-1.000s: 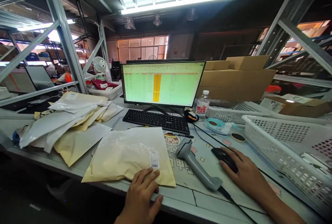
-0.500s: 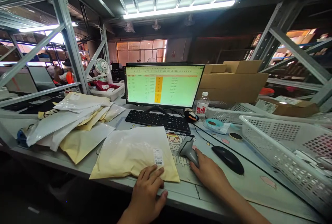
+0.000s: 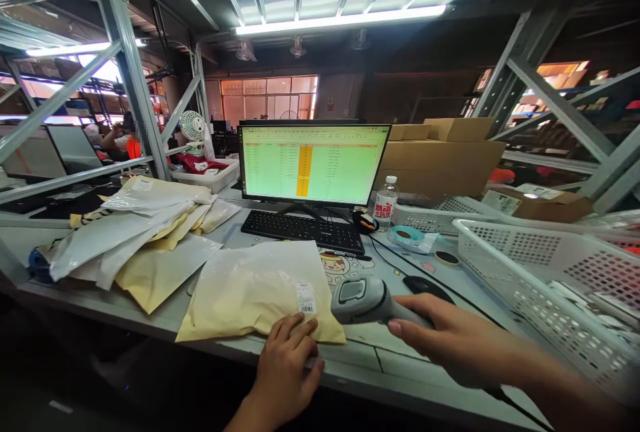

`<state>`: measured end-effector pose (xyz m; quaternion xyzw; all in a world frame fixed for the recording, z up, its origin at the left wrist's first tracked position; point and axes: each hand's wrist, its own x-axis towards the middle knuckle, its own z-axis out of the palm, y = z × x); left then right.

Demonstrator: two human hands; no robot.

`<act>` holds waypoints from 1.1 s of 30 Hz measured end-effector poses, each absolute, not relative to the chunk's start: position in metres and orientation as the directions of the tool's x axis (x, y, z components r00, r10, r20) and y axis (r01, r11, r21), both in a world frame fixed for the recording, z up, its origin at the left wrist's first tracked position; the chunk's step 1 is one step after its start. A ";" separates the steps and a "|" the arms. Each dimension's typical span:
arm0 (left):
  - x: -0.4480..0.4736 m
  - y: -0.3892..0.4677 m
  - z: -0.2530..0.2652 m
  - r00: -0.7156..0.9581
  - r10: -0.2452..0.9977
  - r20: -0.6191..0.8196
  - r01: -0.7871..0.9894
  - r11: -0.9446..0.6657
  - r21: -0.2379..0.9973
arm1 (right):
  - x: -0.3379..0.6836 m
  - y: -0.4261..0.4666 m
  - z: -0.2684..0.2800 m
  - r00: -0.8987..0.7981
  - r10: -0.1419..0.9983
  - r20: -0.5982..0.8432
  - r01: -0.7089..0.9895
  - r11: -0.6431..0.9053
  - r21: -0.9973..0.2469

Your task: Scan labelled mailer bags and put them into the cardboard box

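A grey handheld barcode scanner [image 3: 364,300] is held above the desk by my right hand [image 3: 450,332], whose fingers wrap its handle. Its head points left toward a yellowish padded envelope [image 3: 240,289]. My left hand [image 3: 287,362] rests with its fingers stretched out on the lower edge of that envelope, just under a white barcode label [image 3: 306,299]. The envelope lies flat near the desk's front edge. Behind my right hand, a black mouse [image 3: 427,287] is partly hidden.
A pile of mailers [image 3: 145,219] lies left of the envelope. A monitor [image 3: 275,169] stands behind a black keyboard [image 3: 305,229]. Toward the right are a bottle [image 3: 385,204], a tape roll [image 3: 406,235], a white perforated basket [image 3: 525,299] and a cardboard box [image 3: 440,169]. Metal posts frame the desk.
My right hand has lifted the scanner off the desk and turned its head leftward, toward the label. My left hand stays on the envelope.
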<state>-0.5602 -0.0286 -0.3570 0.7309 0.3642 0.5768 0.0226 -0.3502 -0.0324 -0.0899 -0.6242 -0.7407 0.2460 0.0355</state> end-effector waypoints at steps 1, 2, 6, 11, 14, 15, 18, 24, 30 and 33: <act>-0.560 -0.029 -0.358 0.068 0.556 0.828 0.502 -0.737 0.453 | -0.354 -0.037 -0.088 -0.235 0.931 -0.278 0.905 0.106 -0.412; -0.560 -0.029 -0.358 0.063 0.551 0.832 0.497 -0.740 0.452 | -0.357 -0.040 -0.087 -0.251 0.921 -0.297 0.904 0.114 -0.412; -0.562 -0.028 -0.359 0.046 0.534 0.844 0.489 -0.749 0.447 | -0.369 -0.045 -0.087 -0.273 0.915 -0.298 0.910 0.145 -0.389; -0.559 -0.029 -0.356 0.044 0.541 0.840 0.470 -0.753 0.460 | -0.365 -0.036 -0.094 -0.231 0.930 -0.286 0.915 0.108 -0.388; -0.562 -0.033 -0.354 0.018 0.530 0.848 0.394 -0.783 0.481 | -0.357 -0.023 -0.103 -0.214 0.956 -0.200 0.919 0.128 -0.372; -0.568 -0.033 -0.354 0.008 0.526 0.850 0.354 -0.797 0.490 | -0.354 -0.018 -0.108 -0.216 0.962 -0.169 0.924 0.146 -0.354; -0.610 -0.030 -0.353 -0.129 0.583 0.802 0.297 -0.749 0.592 | -0.339 0.001 -0.125 -0.217 0.975 -0.050 0.946 0.198 -0.257; -0.739 -0.012 -0.355 -0.536 0.823 0.189 0.548 0.169 0.819 | -0.313 0.039 -0.182 -0.062 0.985 0.164 0.997 0.054 0.049; -0.774 0.007 -0.348 -0.362 0.932 -0.023 0.536 0.228 0.813 | -0.311 0.042 -0.212 0.000 0.975 0.222 0.991 -0.030 0.134; -0.776 0.018 -0.326 -0.179 0.982 -0.055 0.509 0.141 0.849 | -0.304 0.041 -0.218 -0.019 0.974 0.227 0.986 -0.019 0.163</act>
